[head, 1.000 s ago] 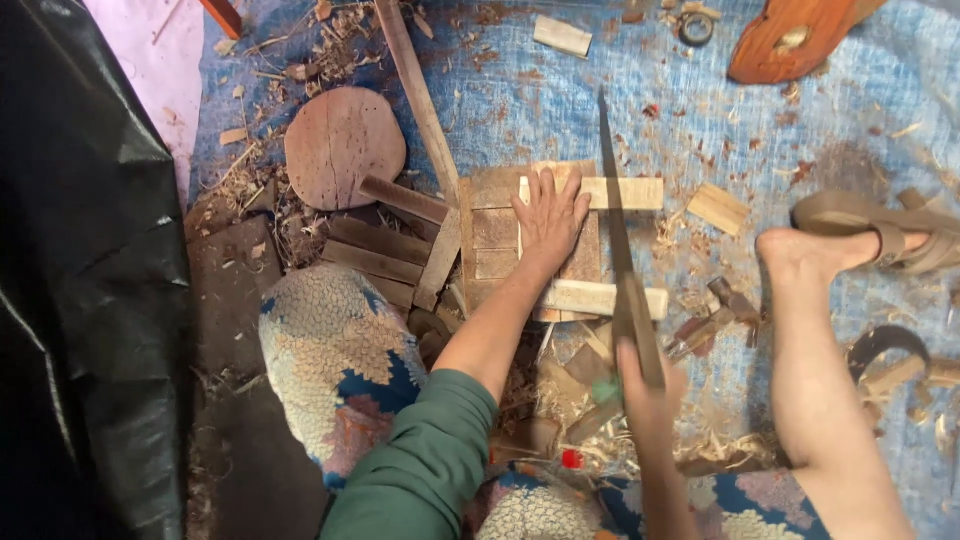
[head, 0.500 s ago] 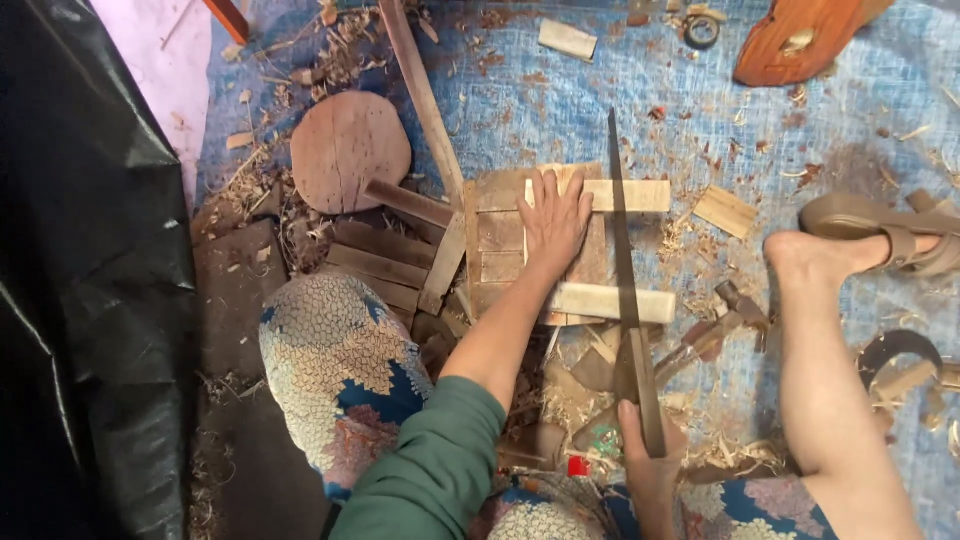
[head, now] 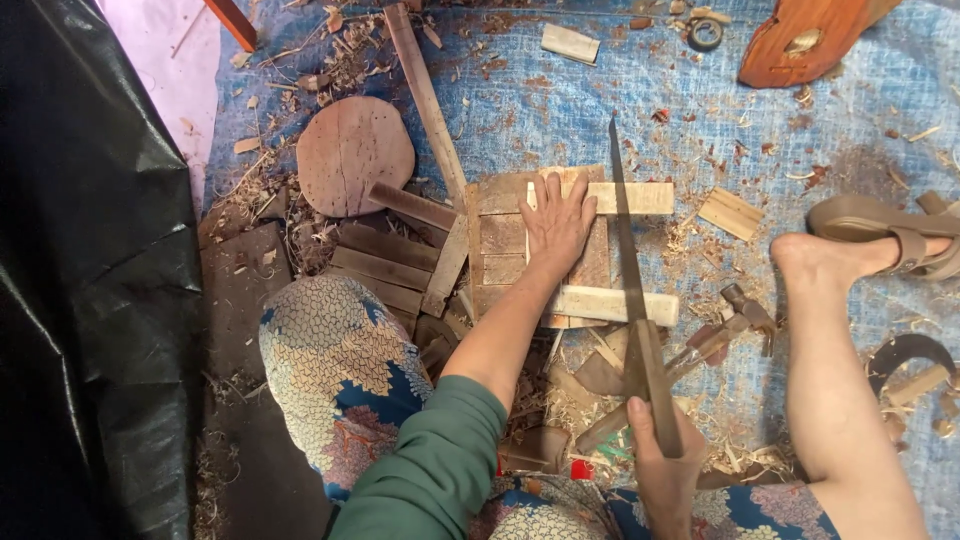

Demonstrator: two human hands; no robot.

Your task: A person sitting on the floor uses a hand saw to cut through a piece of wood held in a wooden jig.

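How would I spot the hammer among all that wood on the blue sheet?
Start at the blue tarp and find the small slatted wooden panel under the left hand. Go right past the long saw blade toward the bare foot. The hammer lies there in the shavings, the only piece with a dark metal claw head.

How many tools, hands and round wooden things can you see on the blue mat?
Hands: 2, left hand flat on the slatted wooden panel, right hand gripping the saw
Saws: 1
Hammers: 1, the hammer
Round wooden discs: 1, the round wooden disc
Total: 5
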